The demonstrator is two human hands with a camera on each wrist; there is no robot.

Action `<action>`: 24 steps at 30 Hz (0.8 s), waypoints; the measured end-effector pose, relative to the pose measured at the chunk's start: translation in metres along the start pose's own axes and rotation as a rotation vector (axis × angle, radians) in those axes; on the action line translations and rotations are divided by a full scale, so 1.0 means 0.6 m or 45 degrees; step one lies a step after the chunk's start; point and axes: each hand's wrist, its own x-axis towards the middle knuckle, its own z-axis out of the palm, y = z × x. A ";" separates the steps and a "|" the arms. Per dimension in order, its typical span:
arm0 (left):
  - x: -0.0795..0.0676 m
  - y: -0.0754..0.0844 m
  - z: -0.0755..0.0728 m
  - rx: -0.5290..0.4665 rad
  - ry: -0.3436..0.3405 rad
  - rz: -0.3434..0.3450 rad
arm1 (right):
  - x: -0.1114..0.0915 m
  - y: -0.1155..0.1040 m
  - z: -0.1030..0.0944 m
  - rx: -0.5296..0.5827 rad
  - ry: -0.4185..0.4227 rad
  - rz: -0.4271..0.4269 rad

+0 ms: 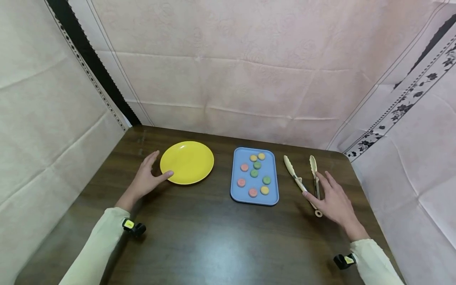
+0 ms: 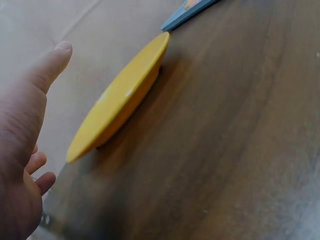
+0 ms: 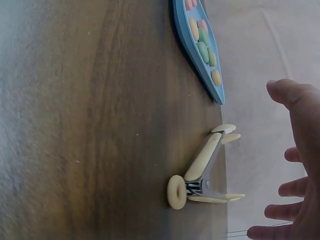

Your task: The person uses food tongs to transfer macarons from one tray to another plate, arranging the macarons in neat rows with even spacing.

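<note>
A round yellow plate (image 1: 187,162) lies toward the left of the table. My left hand (image 1: 147,180) is beside its left edge, fingers spread and thumb toward the rim, holding nothing; the left wrist view shows a gap between the thumb and the plate (image 2: 120,95). On the right, cream-handled tongs (image 1: 296,177) lie spread apart, with a ring (image 1: 318,213) at the hinge end. My right hand (image 1: 335,200) hovers over the tongs with fingers apart and nothing in its grasp. In the right wrist view the tongs (image 3: 204,157) rest on the table, below the fingers.
Between the hands sits a blue rectangular tray (image 1: 236,192) with several pink, green and yellow round pieces, among them a green one (image 1: 266,180). Pale cloth hangings (image 1: 228,87) enclose the dark wooden table (image 1: 199,229) at the back and both sides.
</note>
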 end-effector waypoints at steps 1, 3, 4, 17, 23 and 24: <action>0.000 -0.005 0.002 -0.010 -0.001 -0.004 | 0.000 0.001 0.002 0.009 -0.001 0.010; 0.000 -0.012 0.007 -0.027 -0.009 -0.022 | -0.001 0.003 0.006 0.018 0.009 0.023; 0.001 -0.016 0.009 -0.032 -0.011 -0.025 | -0.002 0.005 0.008 0.025 0.018 0.023; 0.007 -0.038 0.035 -0.139 -0.063 -0.088 | -0.013 0.019 0.034 0.093 0.045 0.123; 0.011 -0.040 0.038 -0.110 -0.070 -0.089 | -0.008 0.022 0.042 0.117 0.004 0.222; 0.011 -0.040 0.038 -0.105 -0.069 -0.085 | -0.006 0.022 0.043 0.120 -0.010 0.237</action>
